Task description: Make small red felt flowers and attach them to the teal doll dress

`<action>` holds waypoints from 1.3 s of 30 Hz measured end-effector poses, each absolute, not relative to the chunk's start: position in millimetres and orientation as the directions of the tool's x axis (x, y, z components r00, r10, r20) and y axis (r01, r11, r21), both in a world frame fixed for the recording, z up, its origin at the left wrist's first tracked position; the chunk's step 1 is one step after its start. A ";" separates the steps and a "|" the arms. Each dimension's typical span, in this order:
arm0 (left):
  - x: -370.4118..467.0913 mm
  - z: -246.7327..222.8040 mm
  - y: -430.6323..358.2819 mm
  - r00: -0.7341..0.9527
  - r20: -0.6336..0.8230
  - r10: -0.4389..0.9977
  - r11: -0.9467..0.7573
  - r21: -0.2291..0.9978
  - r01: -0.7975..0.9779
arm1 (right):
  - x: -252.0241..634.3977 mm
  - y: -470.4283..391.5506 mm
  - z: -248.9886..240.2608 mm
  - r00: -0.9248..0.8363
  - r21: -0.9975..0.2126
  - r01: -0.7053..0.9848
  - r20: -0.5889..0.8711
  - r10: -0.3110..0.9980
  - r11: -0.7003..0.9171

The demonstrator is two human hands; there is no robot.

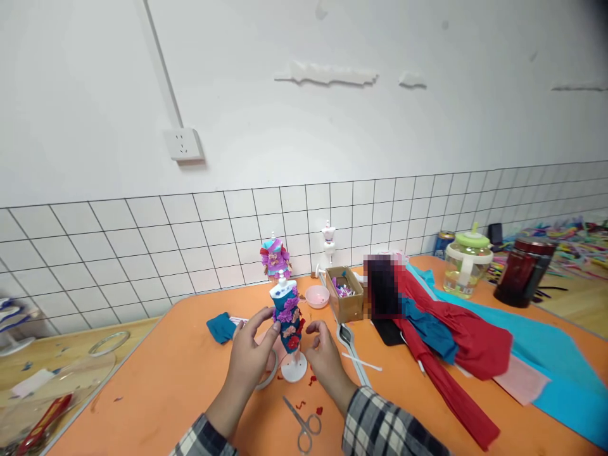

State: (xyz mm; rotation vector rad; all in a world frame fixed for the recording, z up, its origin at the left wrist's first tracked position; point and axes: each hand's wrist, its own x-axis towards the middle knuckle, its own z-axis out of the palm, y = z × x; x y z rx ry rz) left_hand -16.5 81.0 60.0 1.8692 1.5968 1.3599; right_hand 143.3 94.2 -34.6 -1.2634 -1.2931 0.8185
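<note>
A small white mannequin (283,289) on a round white base (294,367) stands upright between my hands. It wears a blue dress (287,329) with purple, pink and red fabric flowers. My left hand (251,348) holds the dressed mannequin at its left side, thumb against the dress. Just right of the dress is my right hand (325,354), its fingers curled with thumb and forefinger slightly apart and nothing visible between them. Small scissors (304,425) lie in front of the base, near red scraps (319,410). A roll of tape (270,373) is partly hidden behind my left hand.
Behind stand a second dressed mannequin (275,256), a bare one (329,244), a pink bowl (317,297) and a cardboard box (349,307) of scraps. Red cloth (479,339), blue cloth (560,361), a green-lidded jug (465,266) and a dark red container (525,272) are at right.
</note>
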 end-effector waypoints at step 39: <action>-51.3 42.9 96.1 0.156 0.216 0.964 -0.262 0.664 0.700 | 150.2 86.5 -19.9 -0.340 -0.618 0.699 0.155 0.928 0.359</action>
